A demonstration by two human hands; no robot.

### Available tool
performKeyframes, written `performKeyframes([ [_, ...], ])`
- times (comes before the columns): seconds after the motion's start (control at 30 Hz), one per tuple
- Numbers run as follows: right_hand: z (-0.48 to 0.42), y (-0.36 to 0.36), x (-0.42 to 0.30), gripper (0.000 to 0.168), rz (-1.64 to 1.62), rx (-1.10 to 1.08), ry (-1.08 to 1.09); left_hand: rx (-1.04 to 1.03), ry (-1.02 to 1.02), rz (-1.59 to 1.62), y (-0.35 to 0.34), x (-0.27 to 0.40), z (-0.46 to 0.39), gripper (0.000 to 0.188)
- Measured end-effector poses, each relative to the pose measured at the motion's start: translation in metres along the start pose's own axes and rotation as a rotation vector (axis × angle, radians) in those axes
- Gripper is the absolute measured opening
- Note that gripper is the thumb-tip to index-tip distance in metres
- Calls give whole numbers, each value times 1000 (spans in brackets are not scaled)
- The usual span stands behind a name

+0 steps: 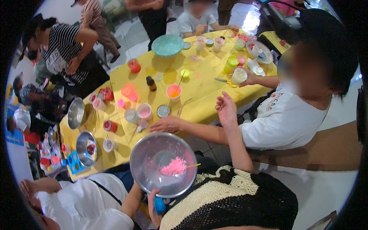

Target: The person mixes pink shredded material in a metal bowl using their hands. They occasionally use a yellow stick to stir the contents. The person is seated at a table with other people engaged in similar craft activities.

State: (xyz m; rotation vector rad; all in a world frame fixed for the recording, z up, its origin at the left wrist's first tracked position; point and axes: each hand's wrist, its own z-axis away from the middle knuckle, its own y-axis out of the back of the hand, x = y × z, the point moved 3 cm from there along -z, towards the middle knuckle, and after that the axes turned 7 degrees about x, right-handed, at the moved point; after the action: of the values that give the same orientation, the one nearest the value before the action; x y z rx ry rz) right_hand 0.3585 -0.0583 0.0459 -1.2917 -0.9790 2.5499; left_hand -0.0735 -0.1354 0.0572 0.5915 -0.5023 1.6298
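My left hand (153, 207) grips the near rim of a large metal mixing bowl (143, 181), held tilted in front of my body. A blue object (159, 205), partly hidden, is at the same hand, against the bowl's underside. Inside the bowl lies a clump of pink crumbly material (176, 166) with a thin yellow stick (194, 165) in it. My right hand (226, 107) is raised to the right of the bowl, palm turned up, fingers apart and loosely curled around nothing.
A person in white on the right reaches a hand (166, 124) near the bowl's far rim and holds a white cup (239, 76). Yellow-covered table (198, 95) bears cups, jars, an amber bottle (150, 83), scissors (227, 82) and metal bowls (76, 113). Another person sits at left.
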Motion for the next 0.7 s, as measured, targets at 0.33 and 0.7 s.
performKeyframes([
  [0.33, 33, -50, 26, 40, -45, -15, -29, 124, -125, 242, 4, 12, -11, 22],
  [0.7, 79, -97, 23, 48, -114, -100, -31, 102, -181, 254, -7, 65, 12, 23],
])
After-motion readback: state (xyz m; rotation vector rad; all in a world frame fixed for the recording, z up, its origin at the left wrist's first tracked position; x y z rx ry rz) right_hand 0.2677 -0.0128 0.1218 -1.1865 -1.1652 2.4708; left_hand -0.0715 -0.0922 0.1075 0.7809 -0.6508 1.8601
